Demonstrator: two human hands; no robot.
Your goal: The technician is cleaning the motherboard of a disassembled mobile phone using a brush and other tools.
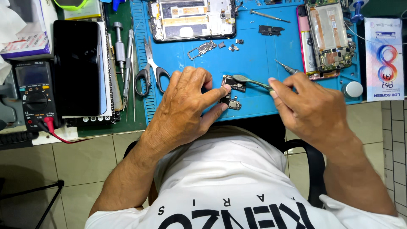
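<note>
Closest to us, our left hand (186, 101) pinches a small phone circuit board (232, 87) by its edges between thumb and forefinger, while our right hand (311, 108) is closed around a thin metal spudger (250, 80) whose rounded tip rests on the board. We judge the board light, stiff and fragile, best gripped at bare edges. Beyond the fingers lie loose small parts (203, 48), scissors (150, 70) to the left, and an opened phone (193, 19) farther off.

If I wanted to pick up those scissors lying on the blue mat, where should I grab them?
Probably by the two black finger loops of the scissors. They lie flat on the blue mat, loops toward the person and blades pointing away. Come from the near side, left of the left hand, keeping fingers off the blades.
</note>
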